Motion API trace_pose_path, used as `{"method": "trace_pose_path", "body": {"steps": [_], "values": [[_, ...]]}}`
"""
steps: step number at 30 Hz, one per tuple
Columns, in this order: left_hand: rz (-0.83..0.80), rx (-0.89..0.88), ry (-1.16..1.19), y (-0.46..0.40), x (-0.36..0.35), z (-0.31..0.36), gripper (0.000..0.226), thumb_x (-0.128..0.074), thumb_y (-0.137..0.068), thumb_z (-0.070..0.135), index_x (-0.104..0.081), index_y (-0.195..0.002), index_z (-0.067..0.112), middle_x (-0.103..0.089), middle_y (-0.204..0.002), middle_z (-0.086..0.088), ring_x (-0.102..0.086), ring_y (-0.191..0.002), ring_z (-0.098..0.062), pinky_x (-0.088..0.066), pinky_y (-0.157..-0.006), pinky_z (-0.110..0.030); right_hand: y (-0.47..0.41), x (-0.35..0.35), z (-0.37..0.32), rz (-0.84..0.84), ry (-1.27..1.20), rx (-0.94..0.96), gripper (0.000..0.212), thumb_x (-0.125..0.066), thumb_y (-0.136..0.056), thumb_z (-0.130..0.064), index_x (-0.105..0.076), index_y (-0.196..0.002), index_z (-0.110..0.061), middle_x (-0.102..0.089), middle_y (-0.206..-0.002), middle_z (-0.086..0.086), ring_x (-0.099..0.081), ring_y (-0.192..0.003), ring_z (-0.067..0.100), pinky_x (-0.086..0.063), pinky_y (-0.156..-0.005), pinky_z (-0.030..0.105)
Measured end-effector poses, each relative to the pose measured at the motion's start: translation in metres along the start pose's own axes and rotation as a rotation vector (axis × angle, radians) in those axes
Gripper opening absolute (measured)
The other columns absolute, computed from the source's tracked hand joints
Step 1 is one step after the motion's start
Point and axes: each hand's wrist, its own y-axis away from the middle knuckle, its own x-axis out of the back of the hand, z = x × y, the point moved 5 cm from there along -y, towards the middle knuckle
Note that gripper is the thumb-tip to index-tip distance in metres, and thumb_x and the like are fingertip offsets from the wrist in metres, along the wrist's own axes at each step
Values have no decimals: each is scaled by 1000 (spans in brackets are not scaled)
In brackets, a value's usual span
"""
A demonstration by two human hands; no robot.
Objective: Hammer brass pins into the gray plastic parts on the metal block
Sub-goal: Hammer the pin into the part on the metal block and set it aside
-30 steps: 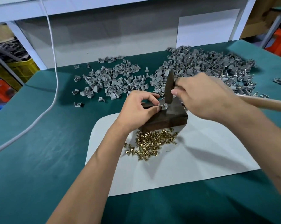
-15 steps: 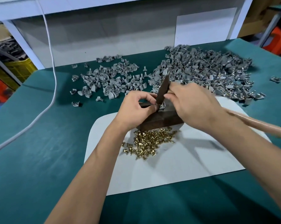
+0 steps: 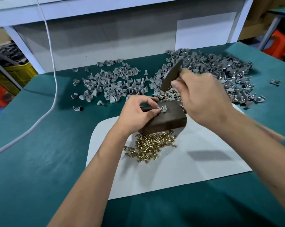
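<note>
A dark metal block point(image 3: 169, 120) stands on a white sheet point(image 3: 196, 169). On its top lies one gray plastic part point(image 3: 163, 109), pinched by the fingertips of my left hand point(image 3: 137, 114). My right hand point(image 3: 202, 99) grips a hammer; its dark head point(image 3: 171, 75) is raised and tilted above and behind the block, apart from the part. The wooden handle is blurred behind my right forearm. A heap of brass pins point(image 3: 150, 145) lies on the sheet just in front of the block.
Two piles of gray plastic parts lie on the green table: a smaller one point(image 3: 112, 84) at the back left, a larger one point(image 3: 220, 74) at the back right. A white cable point(image 3: 51, 89) runs down the left side. A white panel stands behind.
The hammer head has risen from the gray part on the block to well above it. My left hand stays on the part.
</note>
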Motion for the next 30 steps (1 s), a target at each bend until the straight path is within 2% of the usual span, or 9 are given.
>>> {"method": "trace_pose_path", "body": {"steps": [4, 6, 9, 12, 17, 20, 24, 27, 30], "values": [[6, 13, 10, 2, -1, 1, 14, -80, -84, 5, -75, -78, 16, -74, -115, 2, -68, -108, -7, -54, -102, -36, 5, -20, 0, -271, 107, -49, 24, -39, -107, -41, -54, -103, -23, -63, -88, 10, -52, -74, 34, -43, -66, 41], [13, 11, -8, 2, 0, 0, 14, -81, -84, 8, -75, -77, 19, -74, -115, 5, -67, -109, -5, -52, -103, -33, -3, -5, 5, -195, 170, -13, 25, -39, -107, -44, -54, -102, -25, -62, -84, 8, -52, -70, 34, -39, -63, 38], [7, -2, -21, -1, 1, -1, 13, -81, -84, 10, -76, -78, 19, -74, -115, 6, -67, -107, -1, -51, -99, -25, -1, 6, 0, 18, 2, -8, 26, -39, -106, -42, -54, -103, -21, -60, -71, 3, -54, -59, 28, -37, -55, 33], [0, -9, -22, 0, 1, -2, 14, -79, -84, 5, -74, -78, 17, -74, -112, 5, -67, -98, 7, -49, -88, -11, 8, -22, -8, -205, 100, -31, 18, -39, -108, -41, -44, -98, -26, -53, -75, 1, -57, -71, 33, -36, -61, 38], [18, -21, -46, 0, 0, -1, 10, -80, -84, 7, -77, -79, 15, -74, -112, 5, -65, -102, 8, -46, -89, -6, 0, -18, 7, -209, 53, -66, 19, -43, -105, -45, -57, -101, -32, -57, -80, 0, -62, -85, 35, -39, -65, 37], [42, -46, -41, 0, 0, 0, 7, -81, -84, 7, -78, -81, 13, -74, -115, 4, -65, -111, -2, -46, -97, -14, 7, -11, 27, -195, -47, -142, 23, -52, -102, -45, -64, -102, -26, -68, -83, -2, -65, -80, 29, -50, -68, 38], [21, -14, 73, 1, 1, -1, 8, -76, -88, 3, -77, -82, 8, -74, -116, 1, -67, -108, -2, -48, -93, -15, 17, 2, 64, -223, -155, -273, 21, -69, -94, -40, -68, -88, -21, -70, -76, -4, -65, -73, 21, -55, -69, 38], [12, 14, 132, 1, 2, 0, 12, -74, -89, 3, -76, -80, 10, -74, -117, 2, -67, -109, -3, -48, -102, -31, 25, 5, 79, -309, -25, -312, 23, -80, -83, -43, -67, -80, -24, -69, -75, -4, -64, -73, 22, -56, -72, 40], [3, 26, 158, 2, 1, 0, 15, -72, -90, 3, -75, -78, 12, -74, -118, 3, -67, -110, -3, -48, -106, -37, 33, 0, 81, -344, 88, -355, 23, -83, -77, -40, -65, -72, -27, -68, -74, -6, -64, -75, 24, -56, -71, 37]]}}
